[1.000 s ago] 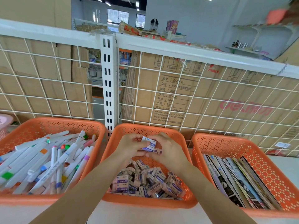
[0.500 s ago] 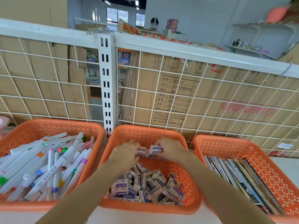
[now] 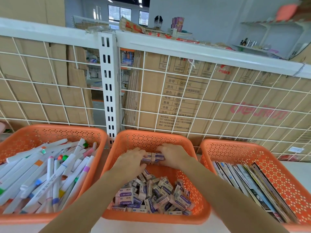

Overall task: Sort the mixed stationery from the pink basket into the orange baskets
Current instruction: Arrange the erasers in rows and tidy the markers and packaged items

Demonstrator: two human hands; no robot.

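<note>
As the left hand (image 3: 133, 159) and right hand (image 3: 174, 156) pinch erasers (image 3: 154, 158) in the middle orange basket (image 3: 151, 134), placing seems underway. Next: release gently.

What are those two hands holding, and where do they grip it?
A small block of erasers: left hand gripping its left end, right hand its right end.

The left hand (image 3: 133, 163) and right hand (image 3: 173, 155) clasp a stack of erasers (image 3: 154, 158), perhaps four, inside the middle orange basket (image 3: 151, 137).
</note>
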